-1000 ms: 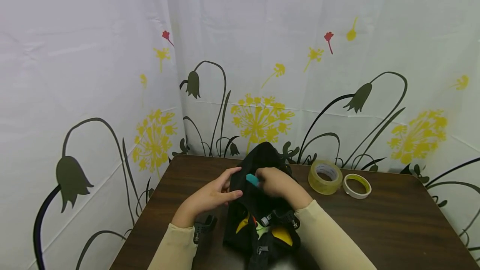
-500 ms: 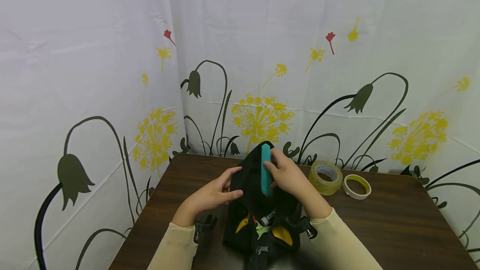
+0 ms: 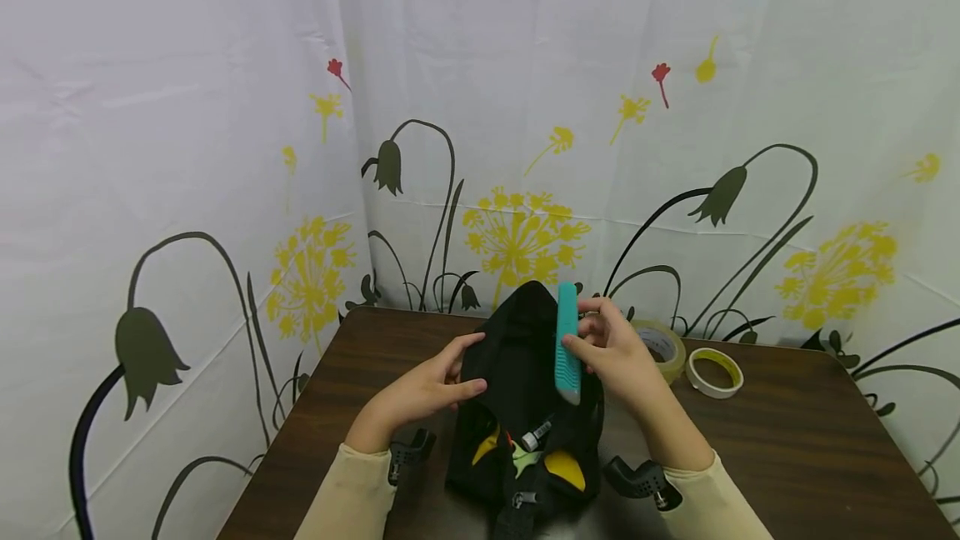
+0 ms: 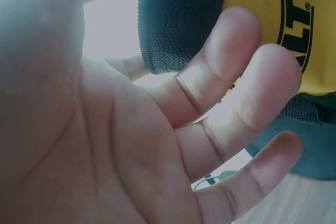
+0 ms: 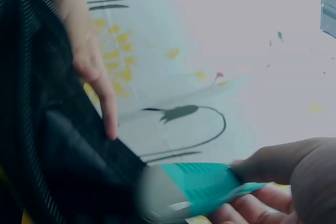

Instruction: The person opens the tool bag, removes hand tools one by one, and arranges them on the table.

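Observation:
A black zippered tool bag (image 3: 517,357) stands unzipped on the table, its mouth toward me. My left hand (image 3: 423,394) holds the bag's left rim, thumb inside and fingers outside. In the left wrist view those fingers (image 4: 273,87) lie over the yellow label patch (image 4: 291,19). Over the bag's right side, my right hand (image 3: 622,361) pinches a teal box cutter (image 3: 567,340) between thumb and fingers. The cutter stands nearly upright, its grey end (image 5: 160,192) pointing down. Inside the bag's front lie a small grey-white cylinder (image 3: 536,437) and a pale green piece (image 3: 523,459).
A roll of clear packing tape (image 3: 675,355) sits behind my right hand, partly hidden by it. To its right lies a narrower white tape roll (image 3: 712,391). A flowered curtain (image 3: 510,107) hangs behind the brown wooden table (image 3: 817,440).
My right hand has come up out of the bag with the box cutter, turned it upright and carried it to the right. My left hand stays on the rim.

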Available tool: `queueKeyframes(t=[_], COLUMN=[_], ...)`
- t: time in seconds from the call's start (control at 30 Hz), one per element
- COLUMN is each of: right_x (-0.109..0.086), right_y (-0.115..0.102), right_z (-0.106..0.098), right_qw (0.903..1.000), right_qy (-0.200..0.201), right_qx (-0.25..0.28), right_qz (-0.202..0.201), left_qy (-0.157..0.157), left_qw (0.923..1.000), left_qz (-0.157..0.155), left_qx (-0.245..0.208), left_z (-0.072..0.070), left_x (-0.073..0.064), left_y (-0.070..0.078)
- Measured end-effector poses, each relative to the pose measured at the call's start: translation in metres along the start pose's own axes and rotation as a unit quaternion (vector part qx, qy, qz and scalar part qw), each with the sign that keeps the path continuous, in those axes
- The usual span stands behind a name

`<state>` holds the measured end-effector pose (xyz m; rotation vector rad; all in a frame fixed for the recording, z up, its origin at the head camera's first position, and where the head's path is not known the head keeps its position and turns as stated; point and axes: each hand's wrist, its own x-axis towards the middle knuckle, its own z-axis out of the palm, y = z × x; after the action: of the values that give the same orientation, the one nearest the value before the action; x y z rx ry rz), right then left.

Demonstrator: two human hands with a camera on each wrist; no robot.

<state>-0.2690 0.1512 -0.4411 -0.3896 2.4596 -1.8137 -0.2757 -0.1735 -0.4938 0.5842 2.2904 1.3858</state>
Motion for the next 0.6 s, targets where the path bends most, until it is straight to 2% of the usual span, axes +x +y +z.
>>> queueKeyframes(t=[0.17,0.27,0.4,0.5,0.6], right_x=[-0.009,-0.015,-0.028,-0.04,-0.053], right_y=[0.011,0.02,0.037,0.055,0.076], right_z=[-0.016,-0.029,-0.056,-0.081,-0.106], right_qw=[0.9973,0.9914,0.9811,0.9716,0.9603], right_qy=[0.065,0.115,0.179,0.228,0.274], right_qx=[-0.02,-0.049,-0.061,-0.059,-0.036], right_qz=[-0.028,-0.039,-0.043,-0.021,0.041], left_qy=[0.0,0.001,-0.001,-0.003,-0.005], left_qw=[1.0,1.0,1.0,0.9999,0.9999], left_qz=[-0.003,-0.004,0.001,0.006,0.007], left_qx=[0.002,0.006,0.009,0.011,0.012], left_z=[0.0,0.0,0.0,0.0,0.0], left_x=[-0.001,-0.002,-0.002,0.0,0.0], left_y=[0.0,0.0,0.0,0.0,-0.001])
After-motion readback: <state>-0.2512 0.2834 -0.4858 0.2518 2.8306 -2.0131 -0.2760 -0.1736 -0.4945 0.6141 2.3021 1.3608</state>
